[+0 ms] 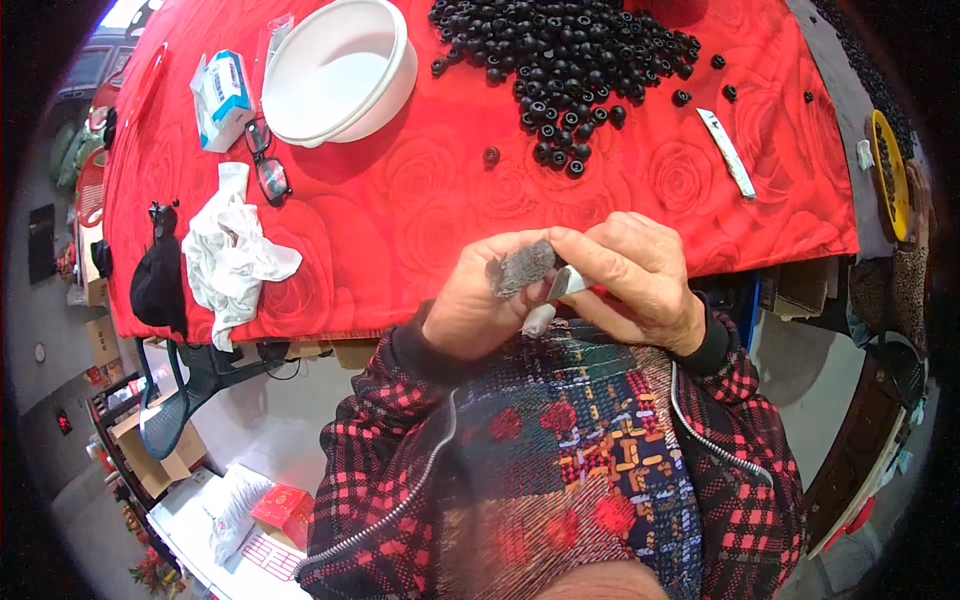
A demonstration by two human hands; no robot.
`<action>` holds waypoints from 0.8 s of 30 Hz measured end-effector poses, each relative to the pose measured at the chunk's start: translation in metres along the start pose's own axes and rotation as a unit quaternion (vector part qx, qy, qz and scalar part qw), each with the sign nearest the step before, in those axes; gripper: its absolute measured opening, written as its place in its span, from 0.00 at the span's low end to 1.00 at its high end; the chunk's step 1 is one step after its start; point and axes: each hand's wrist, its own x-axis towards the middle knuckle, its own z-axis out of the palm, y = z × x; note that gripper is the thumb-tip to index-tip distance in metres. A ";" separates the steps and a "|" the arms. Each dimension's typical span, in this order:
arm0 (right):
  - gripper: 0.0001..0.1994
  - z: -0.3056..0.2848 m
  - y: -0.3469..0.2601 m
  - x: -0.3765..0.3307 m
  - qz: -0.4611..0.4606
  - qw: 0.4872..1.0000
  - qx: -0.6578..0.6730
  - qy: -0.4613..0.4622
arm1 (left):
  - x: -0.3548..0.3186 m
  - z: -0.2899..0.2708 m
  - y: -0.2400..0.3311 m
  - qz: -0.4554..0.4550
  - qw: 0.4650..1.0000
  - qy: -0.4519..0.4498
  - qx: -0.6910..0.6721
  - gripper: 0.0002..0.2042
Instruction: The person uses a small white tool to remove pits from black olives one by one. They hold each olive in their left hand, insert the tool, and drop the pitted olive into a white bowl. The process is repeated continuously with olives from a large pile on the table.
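My left hand (475,305) and my right hand (640,280) meet just over the table's near edge, fingers bent inward. At the fingertips of my left hand is a grey fuzzy piece (526,268); whether it is pinched or wrapped round a finger is unclear. Between the thumb and fingers of my right hand is a small flat silvery piece (566,284), like a short blade. Below it, a whitish wrapped tip (539,320) shows, perhaps a taped thumb. Beyond my hands, many small round black caps (570,70) lie heaped on the red cloth (430,200).
A white plastic basin (345,80) stands at the far left, near a tissue pack (224,100) and eyeglasses (268,165). A crumpled white cloth (235,255) and a black cloth item (160,270) lie at the left edge. A white strip (727,153) rests at right, with a yellow basket (888,170) beyond.
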 end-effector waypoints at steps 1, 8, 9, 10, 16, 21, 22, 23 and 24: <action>0.24 -0.002 -0.002 -0.001 -0.001 1.000 -0.001 -0.003 | 0.002 -0.002 -0.003 -0.011 0.999 0.018 -0.027 0.12; 0.20 -0.016 -0.018 0.001 0.121 0.991 0.064 -0.011 | -0.006 -0.010 0.002 0.055 0.997 -0.033 -0.035 0.17; 0.18 -0.015 -0.016 -0.001 0.140 0.987 0.078 -0.007 | -0.008 -0.007 0.001 0.057 0.998 -0.019 -0.016 0.15; 0.17 -0.015 -0.014 -0.003 0.161 0.983 0.092 -0.004 | -0.009 -0.003 0.001 0.059 0.998 -0.005 0.002 0.14; 0.14 -0.011 -0.014 0.000 0.172 0.983 0.059 -0.002 | -0.009 0.000 0.000 0.052 0.998 -0.002 0.034 0.14; 0.13 -0.011 -0.012 0.000 0.173 0.983 0.059 -0.001 | -0.009 0.004 0.001 0.049 0.998 0.025 0.017 0.16; 0.13 -0.011 -0.012 0.000 0.177 0.983 0.058 -0.003 | -0.008 0.004 0.000 0.052 0.998 0.034 0.026 0.16; 0.13 -0.011 -0.012 0.000 0.171 0.984 0.057 0.002 | -0.008 0.004 -0.001 0.056 0.997 0.043 0.036 0.16; 0.13 -0.010 -0.011 0.000 0.166 0.984 0.056 0.007 | -0.007 0.002 -0.001 0.057 0.997 0.043 0.039 0.17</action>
